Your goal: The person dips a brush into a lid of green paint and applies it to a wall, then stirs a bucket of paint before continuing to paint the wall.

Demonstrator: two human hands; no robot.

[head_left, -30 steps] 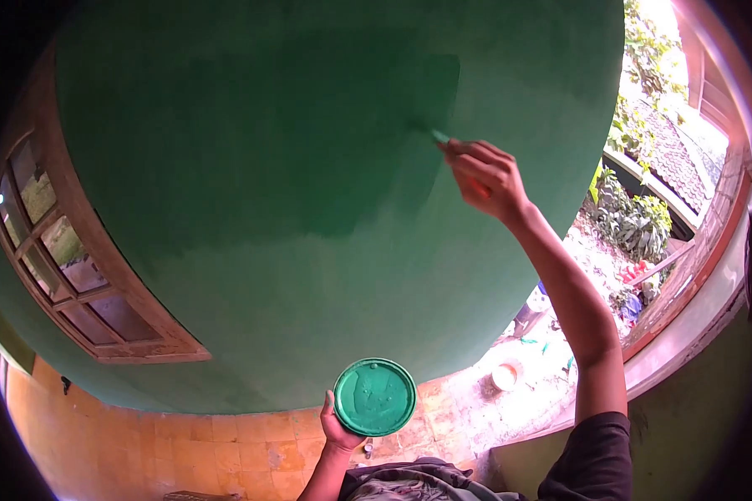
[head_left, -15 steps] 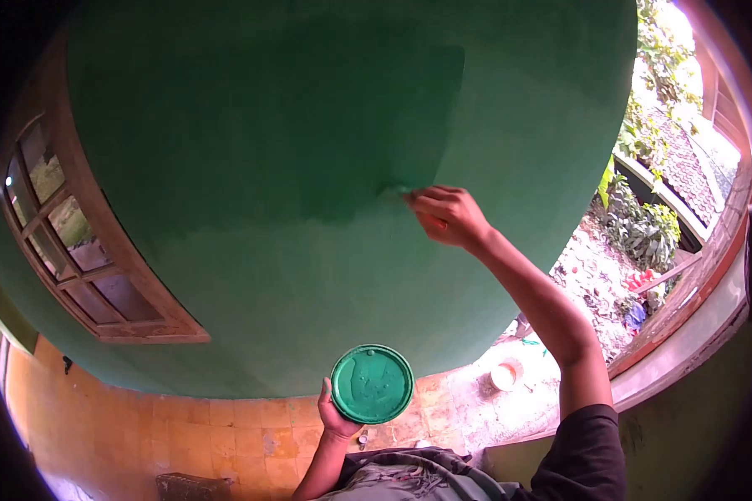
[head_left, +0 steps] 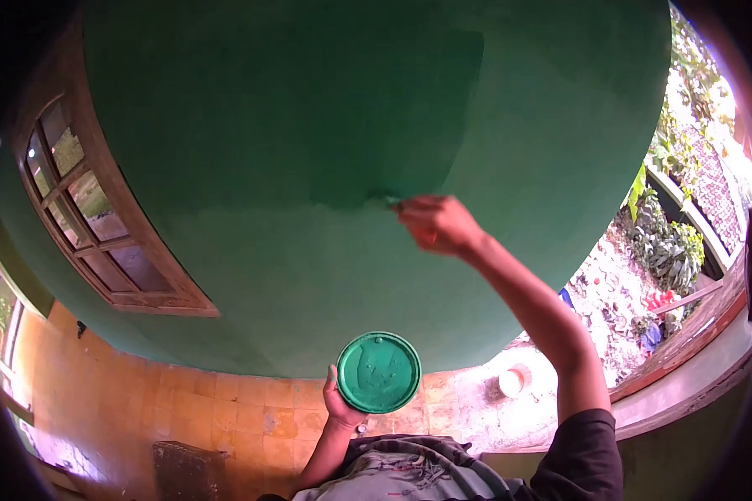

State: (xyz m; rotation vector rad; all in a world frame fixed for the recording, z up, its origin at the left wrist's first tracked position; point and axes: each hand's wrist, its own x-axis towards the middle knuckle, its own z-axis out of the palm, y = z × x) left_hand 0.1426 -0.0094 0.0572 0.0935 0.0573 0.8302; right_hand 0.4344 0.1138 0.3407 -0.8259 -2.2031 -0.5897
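Note:
My right hand [head_left: 439, 225] is closed round a small brush [head_left: 390, 201], its tip against the green wall [head_left: 309, 275] at the lower edge of a darker green area [head_left: 376, 108]. Most of the brush handle is hidden by the fingers. Low in the view, my left hand [head_left: 342, 407] holds up a round container of green paint [head_left: 379, 373] by its left and lower side, with the thumb along the rim.
A wooden-framed window [head_left: 92, 209] is at the left. Orange tiles [head_left: 251, 417] cover the floor, with a dark block [head_left: 188, 469] at lower left. A whitish bucket [head_left: 515, 381] stands right of the container. Plants [head_left: 668, 242] and rubble show through an opening at right.
The brush in my right hand has moved slightly left along the lower edge of the dark area. The whole view has shifted, and the floor and container appear higher.

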